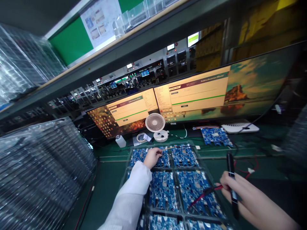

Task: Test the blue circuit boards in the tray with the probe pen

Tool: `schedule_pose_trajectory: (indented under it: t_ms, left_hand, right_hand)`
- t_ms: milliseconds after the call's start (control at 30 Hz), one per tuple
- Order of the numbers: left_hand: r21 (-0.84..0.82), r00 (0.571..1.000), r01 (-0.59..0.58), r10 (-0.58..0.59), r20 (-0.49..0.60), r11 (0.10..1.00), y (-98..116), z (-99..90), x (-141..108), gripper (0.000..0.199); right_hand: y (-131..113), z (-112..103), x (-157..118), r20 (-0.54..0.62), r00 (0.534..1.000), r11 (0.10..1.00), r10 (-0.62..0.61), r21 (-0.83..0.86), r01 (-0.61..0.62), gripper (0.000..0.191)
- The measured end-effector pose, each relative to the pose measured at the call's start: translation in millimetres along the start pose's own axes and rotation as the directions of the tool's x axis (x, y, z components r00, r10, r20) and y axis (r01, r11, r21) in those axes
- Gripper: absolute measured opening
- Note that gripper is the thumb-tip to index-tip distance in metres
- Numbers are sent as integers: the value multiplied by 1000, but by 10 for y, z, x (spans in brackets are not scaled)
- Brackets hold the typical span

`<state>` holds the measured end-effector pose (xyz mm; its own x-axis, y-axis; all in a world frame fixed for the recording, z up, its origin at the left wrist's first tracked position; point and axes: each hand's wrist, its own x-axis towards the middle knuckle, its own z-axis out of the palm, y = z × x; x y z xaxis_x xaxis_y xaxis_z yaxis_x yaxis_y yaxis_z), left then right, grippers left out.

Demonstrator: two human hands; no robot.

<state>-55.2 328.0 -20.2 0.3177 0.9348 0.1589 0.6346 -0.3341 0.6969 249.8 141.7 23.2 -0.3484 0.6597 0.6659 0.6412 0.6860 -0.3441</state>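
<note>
The left hand (153, 157) pinches a thin yellow wire (168, 148) at the far row of a tray (168, 211) whose compartments seemingly keep blue circuit boards (194, 183) apart, while the right hand's (236, 185) fingers grip a black pen (231, 169) and red-black cable (208, 191).

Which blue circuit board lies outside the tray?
The back-right board, on the green bench just left of the white vented box. The other visible boards all sit in compartments of the clear tray.
</note>
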Motion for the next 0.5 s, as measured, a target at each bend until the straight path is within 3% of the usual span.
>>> schedule_pose_trajectory:
  t_ms: [500]
  left_hand:
    - [-42,998,-15,18,60,999,12,-63,28,15]
  right_hand:
    - [46,40,-16,-4,1000,998,-8,-60,8,22]
